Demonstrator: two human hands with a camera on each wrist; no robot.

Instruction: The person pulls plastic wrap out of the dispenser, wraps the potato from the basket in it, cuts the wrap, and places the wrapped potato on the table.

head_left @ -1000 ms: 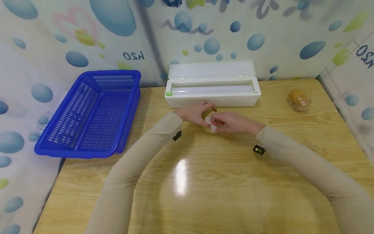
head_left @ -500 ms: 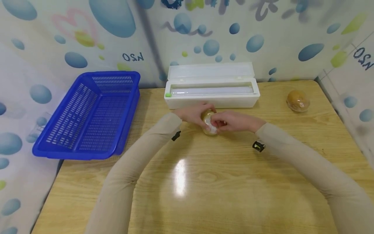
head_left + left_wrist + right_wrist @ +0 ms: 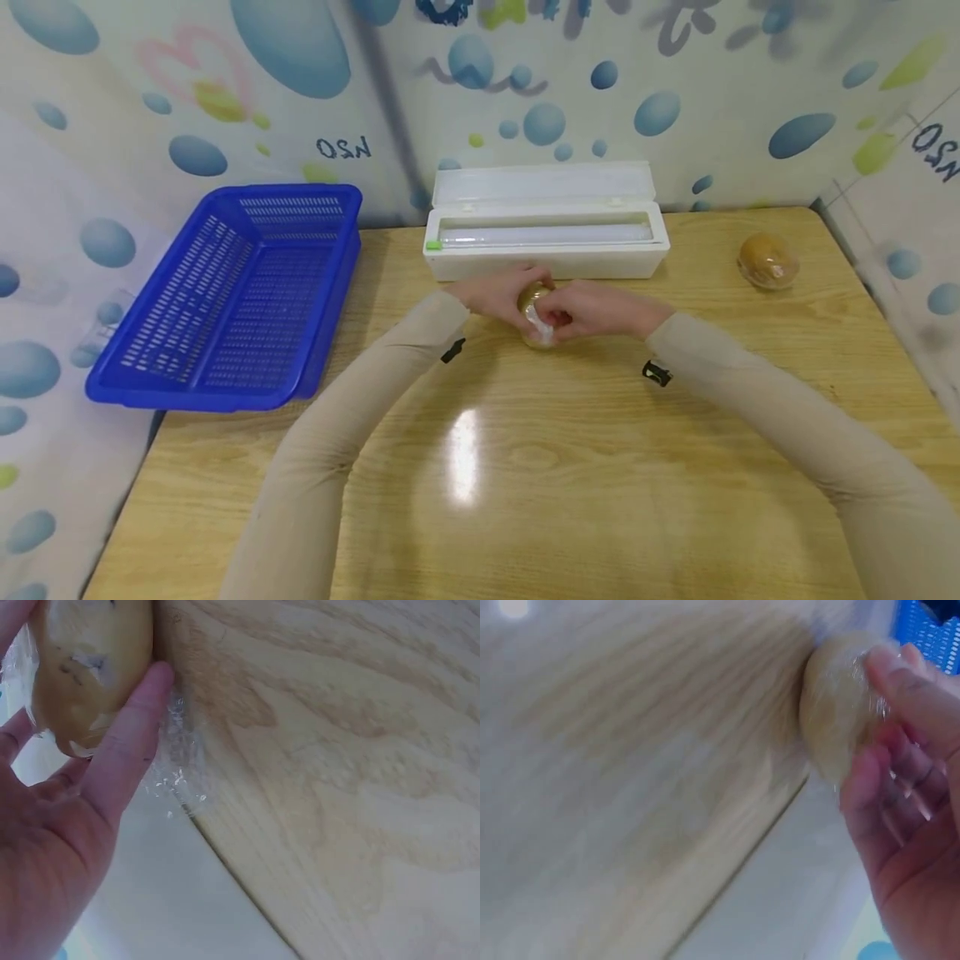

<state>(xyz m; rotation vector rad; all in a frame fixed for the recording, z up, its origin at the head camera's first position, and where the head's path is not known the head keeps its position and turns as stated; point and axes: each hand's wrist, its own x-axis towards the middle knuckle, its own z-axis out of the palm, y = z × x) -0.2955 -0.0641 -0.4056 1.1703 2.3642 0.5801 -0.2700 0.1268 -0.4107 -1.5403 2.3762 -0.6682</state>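
In the head view, a round yellow-brown fruit [image 3: 542, 340] wrapped in cling film stands on edge between both hands, in front of a white box. My left hand [image 3: 495, 293] grips it from the left, with the thumb and fingers spread around its sides. Cling film [image 3: 178, 761] sticks out in a loose crumpled flap past a fingertip in the left wrist view. On the right, my right hand [image 3: 600, 308] pinches the film bunched against the fruit's face. The right wrist view shows the thumb and curled fingers at the shiny, wrinkled film.
Behind the hands, the white cling film dispenser [image 3: 547, 265] has its lid up, with a roll inside and a green slider [image 3: 433, 245] at its left end. A blue basket [image 3: 318, 333] stands left. Another film-wrapped round fruit [image 3: 768, 260] sits at the back right of the wooden table [image 3: 570, 500].
My right hand has shifted slightly left over the fruit, its fingers still on the film. The left hand keeps its grip and hardly moves.
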